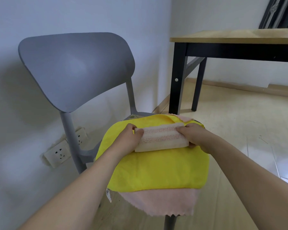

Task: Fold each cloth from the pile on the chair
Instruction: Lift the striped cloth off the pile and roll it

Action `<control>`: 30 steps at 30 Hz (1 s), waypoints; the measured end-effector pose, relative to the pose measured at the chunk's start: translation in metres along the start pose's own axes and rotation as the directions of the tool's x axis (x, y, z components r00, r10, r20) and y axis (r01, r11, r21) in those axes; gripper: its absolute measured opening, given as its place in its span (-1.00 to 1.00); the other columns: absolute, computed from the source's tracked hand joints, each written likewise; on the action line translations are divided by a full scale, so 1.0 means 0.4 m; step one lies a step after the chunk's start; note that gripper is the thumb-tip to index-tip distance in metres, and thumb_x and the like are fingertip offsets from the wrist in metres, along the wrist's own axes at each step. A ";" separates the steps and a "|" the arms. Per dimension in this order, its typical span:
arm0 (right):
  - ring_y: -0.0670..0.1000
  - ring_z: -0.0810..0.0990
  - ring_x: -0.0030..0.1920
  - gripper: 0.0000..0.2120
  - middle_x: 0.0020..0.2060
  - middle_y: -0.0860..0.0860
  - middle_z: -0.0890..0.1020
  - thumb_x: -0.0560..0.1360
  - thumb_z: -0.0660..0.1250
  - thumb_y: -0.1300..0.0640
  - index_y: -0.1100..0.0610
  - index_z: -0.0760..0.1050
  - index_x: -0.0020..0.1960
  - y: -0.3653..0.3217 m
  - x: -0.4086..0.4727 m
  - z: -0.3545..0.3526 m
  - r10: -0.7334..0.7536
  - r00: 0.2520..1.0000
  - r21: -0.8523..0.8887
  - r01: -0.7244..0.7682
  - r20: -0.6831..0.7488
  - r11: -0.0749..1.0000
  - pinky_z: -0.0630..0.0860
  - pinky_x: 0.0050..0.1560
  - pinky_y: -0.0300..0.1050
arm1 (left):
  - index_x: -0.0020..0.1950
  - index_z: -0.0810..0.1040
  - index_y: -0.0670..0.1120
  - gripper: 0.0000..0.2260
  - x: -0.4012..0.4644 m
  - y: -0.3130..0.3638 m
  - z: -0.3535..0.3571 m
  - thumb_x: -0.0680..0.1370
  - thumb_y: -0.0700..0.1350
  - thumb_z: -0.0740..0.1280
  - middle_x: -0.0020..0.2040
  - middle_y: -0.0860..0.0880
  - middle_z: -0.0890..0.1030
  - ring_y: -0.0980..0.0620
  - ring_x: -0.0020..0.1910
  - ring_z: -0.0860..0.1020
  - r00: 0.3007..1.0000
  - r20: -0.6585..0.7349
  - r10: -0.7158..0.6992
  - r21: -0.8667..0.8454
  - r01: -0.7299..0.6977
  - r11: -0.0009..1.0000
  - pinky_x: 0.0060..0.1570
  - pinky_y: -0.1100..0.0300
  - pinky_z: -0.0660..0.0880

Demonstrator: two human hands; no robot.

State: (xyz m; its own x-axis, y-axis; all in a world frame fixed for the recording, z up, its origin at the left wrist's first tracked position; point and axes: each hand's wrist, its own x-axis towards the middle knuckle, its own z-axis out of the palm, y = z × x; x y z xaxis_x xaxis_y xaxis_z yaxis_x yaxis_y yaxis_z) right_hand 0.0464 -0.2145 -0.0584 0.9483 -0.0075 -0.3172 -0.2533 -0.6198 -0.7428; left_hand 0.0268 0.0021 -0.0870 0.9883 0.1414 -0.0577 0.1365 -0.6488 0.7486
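A cream and pink striped cloth (161, 138), folded into a thick narrow bundle, lies on top of the pile on the grey chair (76, 70). My left hand (131, 136) grips its left end and my right hand (194, 136) grips its right end. Under it a yellow cloth (156, 170) is spread flat over the seat. A pale pink cloth (161, 203) hangs out below the yellow one over the seat's front edge, and a pink corner shows at the back right.
A wooden-topped table (236, 37) with black legs stands to the right behind the chair. White wall sockets (60, 154) sit low on the wall at the left. Light wooden floor (239, 130) stretches to the right.
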 end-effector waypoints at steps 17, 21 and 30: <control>0.09 0.50 -0.04 -0.65 -0.09 0.06 0.48 0.52 0.30 -0.10 0.12 0.38 0.15 -0.043 0.001 0.024 0.102 0.993 0.358 -0.114 0.053 0.927 0.52 -0.28 -0.09 | 0.27 0.41 -0.14 -0.58 0.014 0.042 0.022 0.56 0.12 0.27 0.16 -0.09 0.56 -0.10 0.10 0.55 0.955 0.120 -0.270 -0.481 0.293 0.826 0.01 0.11 0.48; 0.13 0.63 -0.02 -0.63 0.04 0.13 0.62 0.49 0.38 -0.03 0.17 0.47 0.19 -0.030 -0.043 0.021 0.021 0.990 0.600 -0.101 0.138 0.794 0.62 -0.14 0.00 | 0.31 0.44 -0.12 -0.53 -0.033 0.038 -0.009 0.51 0.12 0.37 0.16 -0.10 0.60 -0.12 0.08 0.60 0.946 0.194 -0.260 -0.678 0.321 0.662 0.01 0.06 0.55; 0.09 0.55 -0.01 -0.59 0.01 0.08 0.57 0.51 0.30 -0.14 0.20 0.47 0.11 0.028 -0.099 0.089 0.026 0.999 0.335 -0.039 0.044 0.941 0.52 -0.01 -0.04 | -0.13 0.45 -0.13 -0.77 -0.111 0.011 -0.014 0.55 0.02 0.36 -0.11 -0.13 0.54 -0.09 -0.18 0.52 0.978 0.071 -0.194 -0.473 0.204 0.857 -0.21 0.12 0.39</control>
State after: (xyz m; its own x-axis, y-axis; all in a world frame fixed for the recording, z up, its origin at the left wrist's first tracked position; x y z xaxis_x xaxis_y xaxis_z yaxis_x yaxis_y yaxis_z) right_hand -0.0008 -0.1933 -0.0751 0.9320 0.0114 -0.3622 -0.3398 -0.3201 -0.8844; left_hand -0.0170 -0.0028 -0.0774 0.9454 0.2107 -0.2485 0.2864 -0.1738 0.9422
